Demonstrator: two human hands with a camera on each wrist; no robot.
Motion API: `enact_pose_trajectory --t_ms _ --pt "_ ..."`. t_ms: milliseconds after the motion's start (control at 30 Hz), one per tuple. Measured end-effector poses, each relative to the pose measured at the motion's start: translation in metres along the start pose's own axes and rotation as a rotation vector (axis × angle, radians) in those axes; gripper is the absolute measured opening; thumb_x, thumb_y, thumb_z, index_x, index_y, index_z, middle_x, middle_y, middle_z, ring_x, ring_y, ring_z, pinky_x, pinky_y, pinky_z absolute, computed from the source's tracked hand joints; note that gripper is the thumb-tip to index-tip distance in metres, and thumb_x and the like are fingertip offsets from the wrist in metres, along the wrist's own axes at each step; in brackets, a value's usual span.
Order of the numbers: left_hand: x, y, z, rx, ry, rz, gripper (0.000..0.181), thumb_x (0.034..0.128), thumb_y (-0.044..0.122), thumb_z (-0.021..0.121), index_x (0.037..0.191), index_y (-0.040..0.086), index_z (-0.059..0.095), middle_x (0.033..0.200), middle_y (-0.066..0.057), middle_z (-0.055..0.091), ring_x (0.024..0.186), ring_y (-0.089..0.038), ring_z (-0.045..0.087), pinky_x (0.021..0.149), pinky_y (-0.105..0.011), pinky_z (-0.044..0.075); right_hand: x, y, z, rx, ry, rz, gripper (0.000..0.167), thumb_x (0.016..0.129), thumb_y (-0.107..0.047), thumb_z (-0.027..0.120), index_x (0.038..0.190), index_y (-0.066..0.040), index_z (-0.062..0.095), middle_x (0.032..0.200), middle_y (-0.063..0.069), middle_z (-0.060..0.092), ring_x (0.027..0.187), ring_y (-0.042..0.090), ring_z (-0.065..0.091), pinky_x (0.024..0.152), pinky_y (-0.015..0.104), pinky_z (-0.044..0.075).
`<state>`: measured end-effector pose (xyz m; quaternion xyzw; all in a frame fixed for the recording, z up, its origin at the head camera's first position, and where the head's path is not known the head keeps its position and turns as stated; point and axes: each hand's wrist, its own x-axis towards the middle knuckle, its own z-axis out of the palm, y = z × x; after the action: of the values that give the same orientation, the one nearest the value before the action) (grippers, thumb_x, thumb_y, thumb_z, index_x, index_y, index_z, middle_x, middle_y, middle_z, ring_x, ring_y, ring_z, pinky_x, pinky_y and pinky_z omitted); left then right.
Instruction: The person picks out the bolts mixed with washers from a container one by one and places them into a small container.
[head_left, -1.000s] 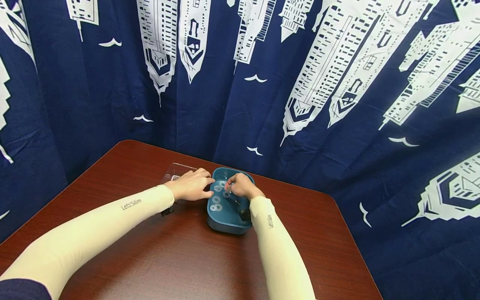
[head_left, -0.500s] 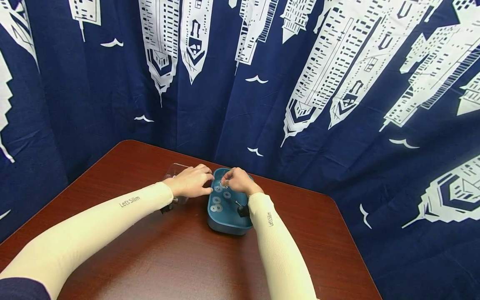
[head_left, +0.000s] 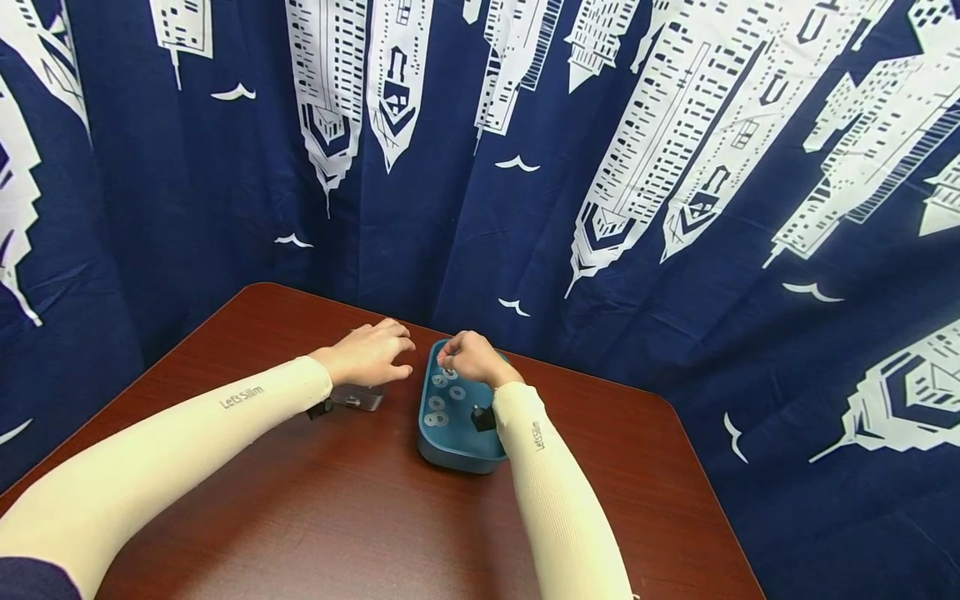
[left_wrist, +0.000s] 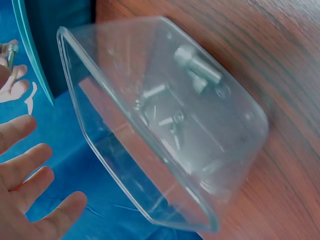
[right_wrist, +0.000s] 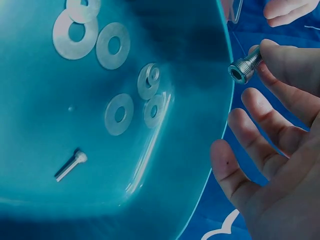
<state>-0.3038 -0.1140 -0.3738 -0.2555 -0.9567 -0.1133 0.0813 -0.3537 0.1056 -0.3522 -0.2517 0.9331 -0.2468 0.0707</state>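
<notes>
Thumb and fingertips of my right hand [head_left: 472, 358] pinch a metal socket-head bolt [right_wrist: 242, 71] over the left rim of the blue bin [head_left: 457, 463]. In the right wrist view, several flat washers [right_wrist: 114, 46] and a smaller socket-head screw [right_wrist: 71, 165] lie on the bin floor. My left hand [head_left: 367, 353], fingers spread and holding nothing, is above the table between the bin and a clear plastic box [head_left: 358, 397]. Seen from the left wrist, that box holds a large bolt [left_wrist: 199, 65] and several small screws [left_wrist: 172, 118]. The hand partly hides the box in the head view.
The brown wooden table [head_left: 360, 500] reaches back to a dark blue curtain [head_left: 420, 250] with white building prints. Its right edge drops off beyond the right arm. Black wrist cameras [head_left: 483, 418] stick out below the sleeves.
My right hand has risen from inside the bin, bringing the bolt up and slightly left. The left hand has drawn away from the bin's rim to the left, uncovering the clear box's near end.
</notes>
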Motion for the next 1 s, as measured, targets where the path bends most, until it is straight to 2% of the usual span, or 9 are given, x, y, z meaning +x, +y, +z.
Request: enact_pose_trajectory --t_ms 133,300,433,700,1000 --pt "-0.002 -0.006 -0.004 0.009 0.014 -0.001 0.044 0.0950 0.036 0.063 0.127 0.006 0.068 0.140 -0.014 0.056 0.134 -0.031 0.045 0.101 -0.053 0.046 0.004 -0.005 -0.001 -0.016 -0.001 -0.017 0.015 0.094 -0.014 0.066 0.090 -0.005 0.077 0.086 -0.001 0.066 0.080 0.016 0.055 0.069 0.027 0.044" --pt "-0.006 -0.012 -0.007 0.025 0.023 -0.006 0.044 0.0946 0.036 0.063 0.127 0.006 0.068 0.140 -0.015 0.057 0.133 -0.032 0.046 0.101 -0.053 0.046 0.008 -0.012 0.000 -0.013 -0.001 -0.017 0.015 0.095 -0.017 0.066 0.091 -0.007 0.077 0.087 0.000 0.069 0.078 0.017 0.056 0.067 0.028 0.045" --pt "-0.010 -0.018 -0.008 0.027 0.026 -0.029 0.044 0.0937 0.036 0.063 0.126 0.008 0.069 0.139 -0.014 0.057 0.133 -0.031 0.047 0.102 -0.053 0.047 0.010 -0.017 0.003 -0.001 -0.012 -0.016 0.017 0.096 -0.017 0.065 0.094 -0.006 0.078 0.088 0.001 0.070 0.078 0.017 0.056 0.066 0.028 0.045" --pt "-0.020 -0.029 -0.011 0.021 0.048 -0.046 0.045 0.0920 0.036 0.066 0.126 0.007 0.069 0.136 -0.015 0.059 0.132 -0.032 0.047 0.102 -0.055 0.046 0.016 -0.023 0.010 0.005 -0.023 -0.023 0.015 0.096 -0.015 0.064 0.087 -0.011 0.076 0.083 -0.001 0.066 0.072 0.015 0.053 0.059 0.026 0.041" --pt "-0.030 -0.042 -0.012 0.038 0.071 -0.067 0.046 0.0901 0.034 0.066 0.125 0.005 0.069 0.135 -0.016 0.060 0.131 -0.033 0.048 0.099 -0.054 0.047 0.021 -0.032 0.015 0.022 -0.028 -0.031 0.014 0.094 -0.012 0.065 0.086 -0.010 0.077 0.081 -0.003 0.065 0.076 0.015 0.054 0.063 0.026 0.042"
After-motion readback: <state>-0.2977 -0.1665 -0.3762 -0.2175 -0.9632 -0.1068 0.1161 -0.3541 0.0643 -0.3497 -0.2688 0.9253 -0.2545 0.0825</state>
